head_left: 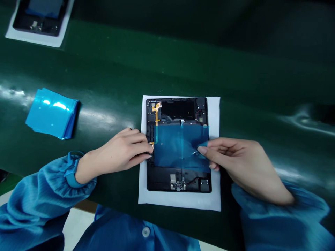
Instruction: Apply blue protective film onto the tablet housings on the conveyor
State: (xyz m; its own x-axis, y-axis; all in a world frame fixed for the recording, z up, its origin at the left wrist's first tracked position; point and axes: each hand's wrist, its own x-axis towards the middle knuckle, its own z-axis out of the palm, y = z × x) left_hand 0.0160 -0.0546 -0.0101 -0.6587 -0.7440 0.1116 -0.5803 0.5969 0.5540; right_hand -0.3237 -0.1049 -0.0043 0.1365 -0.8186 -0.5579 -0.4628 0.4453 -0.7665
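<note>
A tablet (pixel 162 179) lies with its back off, its inner parts facing up, on a white sheet (pixel 179 201). Across its middle spreads a see-through blue film (pixel 170 150). My right hand (pixel 235 157) pinches the film near its right edge between thumb and fingers; the film wrinkles there. At the tablet's left edge is my left hand (pixel 125 150), its fingers bent and close together beside the lower end of an orange flex cable (pixel 157 115). Whatever lies between those fingertips is hidden. A small circuit board (pixel 178 185) shows at the tablet's bottom.
To the left on the green table mat (pixel 110 76) lies a loose stack of shiny blue film sheets (pixel 51 113). At the far upper left, another opened device (pixel 39 26) sits on its own white sheet (pixel 34 41), partly out of view.
</note>
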